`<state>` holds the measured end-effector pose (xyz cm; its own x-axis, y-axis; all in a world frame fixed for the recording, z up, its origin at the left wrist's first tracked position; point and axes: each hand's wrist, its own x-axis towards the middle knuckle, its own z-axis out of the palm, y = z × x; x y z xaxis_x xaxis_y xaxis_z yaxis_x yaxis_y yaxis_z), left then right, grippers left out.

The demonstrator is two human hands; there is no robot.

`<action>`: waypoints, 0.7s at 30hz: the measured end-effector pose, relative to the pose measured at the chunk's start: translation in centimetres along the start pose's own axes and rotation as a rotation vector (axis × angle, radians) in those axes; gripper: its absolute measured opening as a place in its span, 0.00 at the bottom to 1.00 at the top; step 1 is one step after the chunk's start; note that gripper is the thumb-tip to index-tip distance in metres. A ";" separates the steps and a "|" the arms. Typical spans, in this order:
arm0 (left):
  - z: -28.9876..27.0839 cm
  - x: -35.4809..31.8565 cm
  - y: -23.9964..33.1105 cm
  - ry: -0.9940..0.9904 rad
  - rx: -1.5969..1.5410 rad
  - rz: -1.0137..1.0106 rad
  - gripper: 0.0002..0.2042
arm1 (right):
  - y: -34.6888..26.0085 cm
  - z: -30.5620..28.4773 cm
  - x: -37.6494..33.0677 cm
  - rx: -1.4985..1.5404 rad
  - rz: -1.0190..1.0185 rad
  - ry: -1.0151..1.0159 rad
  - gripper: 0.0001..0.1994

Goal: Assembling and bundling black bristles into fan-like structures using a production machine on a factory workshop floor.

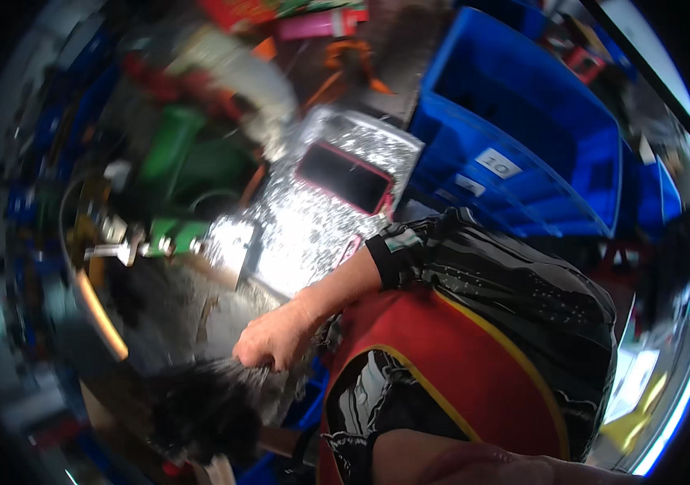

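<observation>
My right hand (276, 335) is closed in a fist at the lower middle. It grips one end of a dark bundle with pale streaks (219, 396) that fans out below and to the left. Motion smears the bundle, so I cannot tell its kind. Bare skin of my left arm (442, 457) crosses the lower edge; the left hand does not show. Beyond my right forearm, a phone with a dark screen and a pink-red case (345, 176) lies on a shiny silver-covered surface (292, 234).
A large blue bin (514, 137) with paper labels stands at the upper right. Green machine parts (175, 236) with a metal fitting sit on the left, near a glowing orange strip (102, 315). A pale-sleeved, blurred arm-like shape (236, 69) is at the upper left. An orange tool (345, 69) lies behind.
</observation>
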<state>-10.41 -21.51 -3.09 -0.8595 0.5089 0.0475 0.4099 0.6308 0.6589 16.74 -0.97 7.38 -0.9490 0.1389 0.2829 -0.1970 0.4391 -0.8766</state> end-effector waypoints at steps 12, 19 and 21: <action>2.2 0.0 6.0 -0.037 0.163 -0.042 0.31 | -9.6 -15.6 -25.9 -0.630 -0.029 0.664 0.09; 2.5 2.9 3.7 0.003 0.373 0.087 0.31 | -2.7 -17.9 -48.3 -0.531 1.220 1.607 0.12; 2.3 4.1 2.4 -0.071 0.294 0.094 0.32 | -1.8 -16.7 -54.2 -0.842 1.509 1.360 0.13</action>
<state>-12.21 -16.58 -3.10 -0.7946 0.6059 0.0391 0.5661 0.7160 0.4085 72.61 5.55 0.11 0.5272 0.8439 0.0998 0.7905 -0.4440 -0.4219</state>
